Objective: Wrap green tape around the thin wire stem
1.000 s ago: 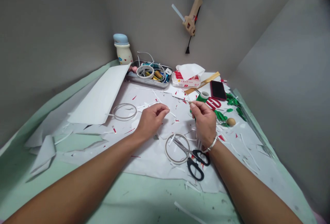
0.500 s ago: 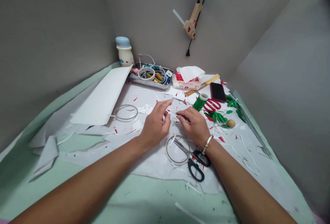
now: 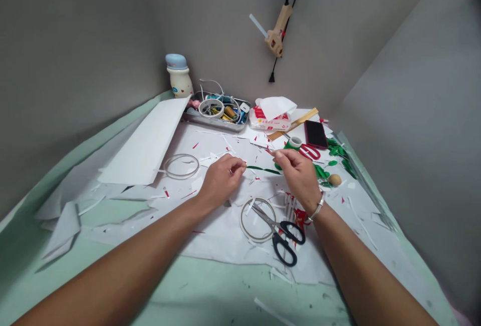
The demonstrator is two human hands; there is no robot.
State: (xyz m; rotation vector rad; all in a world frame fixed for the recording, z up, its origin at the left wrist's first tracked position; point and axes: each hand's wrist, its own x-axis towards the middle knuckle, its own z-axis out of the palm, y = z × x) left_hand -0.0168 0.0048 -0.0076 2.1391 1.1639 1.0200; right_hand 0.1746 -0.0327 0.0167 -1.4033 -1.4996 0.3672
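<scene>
My left hand is closed in a pinch on one end of a thin dark green strip. The strip runs nearly level across the gap to my right hand, whose fingers are closed where its other end disappears. Just behind my right hand a spool of green thread shows only its white top and a little green. Nearer me, black-handled scissors lie partly open over a roll of narrow white tape.
Behind are a metal tray of thread spools, a tissue pack, a phone and red-handled scissors. Green leaves and a wooden ball lie right; a large white sheet lies left. A glue gun hangs above.
My hands have moved apart, the right one rightward and the left one slightly left. The green strip now shows stretched between them, and my right hand covers more of the spool.
</scene>
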